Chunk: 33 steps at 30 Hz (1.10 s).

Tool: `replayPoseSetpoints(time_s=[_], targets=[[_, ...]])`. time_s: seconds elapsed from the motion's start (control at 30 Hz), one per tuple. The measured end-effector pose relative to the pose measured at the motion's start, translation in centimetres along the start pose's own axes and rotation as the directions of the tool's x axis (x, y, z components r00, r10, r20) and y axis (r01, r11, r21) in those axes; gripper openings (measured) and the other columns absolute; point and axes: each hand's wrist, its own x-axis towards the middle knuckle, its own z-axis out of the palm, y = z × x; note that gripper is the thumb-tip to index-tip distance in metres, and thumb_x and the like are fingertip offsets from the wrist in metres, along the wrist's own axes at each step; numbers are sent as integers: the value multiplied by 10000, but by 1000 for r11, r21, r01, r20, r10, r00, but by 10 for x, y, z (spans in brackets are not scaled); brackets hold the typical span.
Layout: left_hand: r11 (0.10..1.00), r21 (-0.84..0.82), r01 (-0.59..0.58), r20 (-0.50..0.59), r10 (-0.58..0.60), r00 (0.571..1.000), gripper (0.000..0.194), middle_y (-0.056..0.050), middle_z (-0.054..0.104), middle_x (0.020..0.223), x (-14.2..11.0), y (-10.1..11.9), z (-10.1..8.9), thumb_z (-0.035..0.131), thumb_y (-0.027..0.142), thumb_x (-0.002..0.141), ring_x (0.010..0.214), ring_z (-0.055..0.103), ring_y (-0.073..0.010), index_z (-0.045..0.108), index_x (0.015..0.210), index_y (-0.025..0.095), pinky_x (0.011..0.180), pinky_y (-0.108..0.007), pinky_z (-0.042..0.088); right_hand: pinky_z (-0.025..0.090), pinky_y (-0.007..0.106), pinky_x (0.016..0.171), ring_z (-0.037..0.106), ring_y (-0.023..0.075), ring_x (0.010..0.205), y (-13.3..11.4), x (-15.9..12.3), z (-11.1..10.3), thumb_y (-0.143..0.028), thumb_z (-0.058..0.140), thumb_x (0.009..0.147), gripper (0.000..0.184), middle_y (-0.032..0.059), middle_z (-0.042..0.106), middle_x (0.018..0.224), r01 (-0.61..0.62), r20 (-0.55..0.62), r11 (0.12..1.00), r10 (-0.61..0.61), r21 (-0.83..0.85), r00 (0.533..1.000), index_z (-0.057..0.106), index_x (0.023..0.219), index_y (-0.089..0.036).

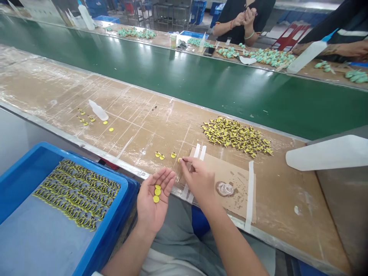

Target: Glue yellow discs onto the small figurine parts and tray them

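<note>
The left hand (153,201) lies open, fingers loosely together and gripping nothing, with three small yellow discs (156,193) flat in its palm. The right hand's fingers (188,163) pinch a fourth disc (179,160) just above the surface (138,126). These look light, thin and stiff, round with no long axis, and best held by the rim.

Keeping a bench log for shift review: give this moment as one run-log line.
left hand: palm up, three yellow discs | right hand: pinching yellow disc | beside: pile of yellow-and-black pieces
</note>
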Motion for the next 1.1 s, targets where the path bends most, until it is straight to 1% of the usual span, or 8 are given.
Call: replayPoseSetpoints(time_s=[0.1, 0.33, 0.5, 0.77, 0.87, 1.0, 1.03, 1.1], targets=[[997, -69, 41, 24, -39, 999, 391, -196, 759, 1031, 2, 10, -3, 436, 245, 941, 1007, 720, -275, 760, 979, 29, 868, -354, 599, 508, 279, 712, 695, 187, 779, 8, 7, 15, -271, 582, 933, 176, 55, 760, 861, 101, 37, 987, -97, -124, 995, 727, 910, -174], [991, -120, 66, 69, -58, 996, 382, -198, 759, 1001, 5, 11, -5, 451, 252, 921, 981, 724, -272, 761, 934, 31, 894, -377, 585, 490, 250, 697, 697, 163, 784, 14, 7, 23, -291, 583, 941, 171, 40, 762, 903, 105, 33, 984, -102, -145, 994, 720, 956, -188], [993, -98, 70, 73, -63, 995, 350, -176, 768, 938, 6, 7, -5, 462, 213, 898, 921, 735, -255, 767, 850, 48, 901, -374, 579, 487, 237, 671, 689, 153, 734, 17, 6, 23, -316, 586, 940, 196, 40, 752, 835, 98, 20, 981, -96, -165, 995, 722, 977, -180], [995, -80, 54, 97, -46, 994, 348, -181, 767, 947, 2, 4, -4, 475, 227, 886, 943, 727, -263, 765, 798, 55, 919, -390, 565, 486, 246, 666, 671, 159, 690, 20, 7, 25, -319, 622, 908, 194, 35, 725, 762, 61, 23, 984, -58, -170, 998, 720, 982, -169], [996, -74, 53, 116, -44, 992, 334, -180, 765, 965, 1, 2, -3, 492, 241, 876, 963, 721, -268, 766, 809, 61, 945, -403, 550, 490, 253, 661, 648, 153, 664, 14, 4, 15, -295, 634, 899, 202, 45, 719, 788, 57, 7, 993, -56, -106, 998, 697, 1027, -151], [996, -73, 48, 135, -38, 990, 334, -171, 764, 951, -2, -3, 0, 498, 266, 869, 957, 719, -262, 764, 823, 69, 970, -408, 528, 470, 242, 601, 556, 114, 553, -10, -20, -17, -215, 679, 867, 133, 16, 700, 776, 130, -36, 987, -128, 91, 991, 685, 999, -194], [996, -69, 49, 140, -39, 989, 341, -166, 763, 947, -3, -5, 1, 495, 280, 873, 956, 718, -261, 763, 829, 73, 974, -410, 524, 456, 233, 563, 538, 106, 530, -17, -29, -26, -194, 695, 851, 134, 3, 689, 751, 127, 20, 977, -132, 172, 991, 683, 984, -208], [996, -53, 69, 156, -60, 986, 360, -155, 760, 946, -5, -11, 2, 488, 313, 885, 962, 714, -262, 760, 834, 83, 992, -419, 509, 481, 229, 598, 598, 120, 611, -28, -47, -41, -170, 688, 853, 132, 15, 694, 790, 111, 212, 944, -182, 311, 960, 683, 976, -220]])
